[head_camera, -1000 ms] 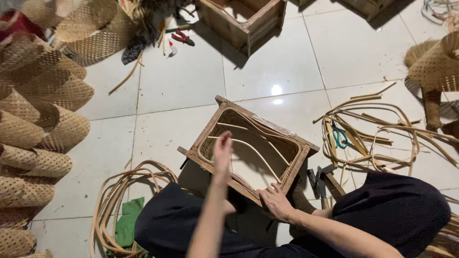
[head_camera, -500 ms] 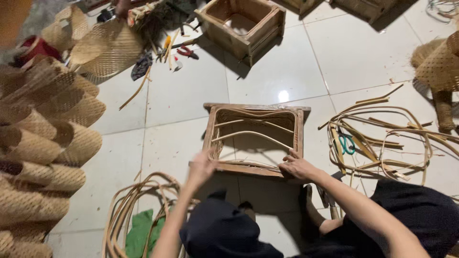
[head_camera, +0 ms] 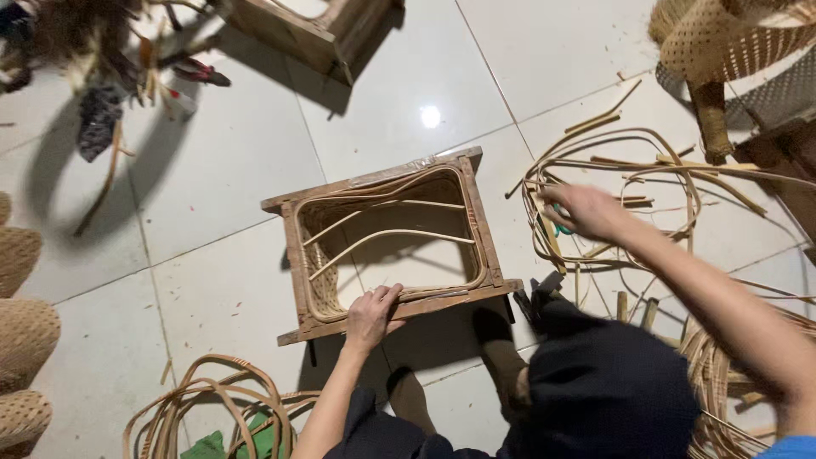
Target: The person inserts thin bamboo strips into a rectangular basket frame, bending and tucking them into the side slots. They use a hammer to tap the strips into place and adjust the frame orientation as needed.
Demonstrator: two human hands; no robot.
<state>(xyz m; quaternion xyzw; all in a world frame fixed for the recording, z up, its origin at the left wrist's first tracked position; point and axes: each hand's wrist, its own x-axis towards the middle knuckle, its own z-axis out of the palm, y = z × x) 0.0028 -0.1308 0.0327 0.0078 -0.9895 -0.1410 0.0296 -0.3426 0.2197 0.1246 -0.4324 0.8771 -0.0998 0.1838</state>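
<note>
Wooden frame (head_camera: pixel 387 246) lies flat, long axis left-right, left hand (head_camera: pixel 371 316) gripping.

We see two wooden frames (head_camera: pixel 384 246) (head_camera: pixel 314 30), two hands (head_camera: pixel 372 316) (head_camera: pixel 586 211), three woven baskets (head_camera: pixel 24 336) at left.

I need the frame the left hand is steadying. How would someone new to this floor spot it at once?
Start at the white tiled floor and go to its middle, just ahead of the seated person's knees. There sits a rectangular wooden frame, with the left hand on its near rail. Unlike the loose rattan coils to its right, which the right hand reaches into, it has cane strips bent across its open centre.
</note>
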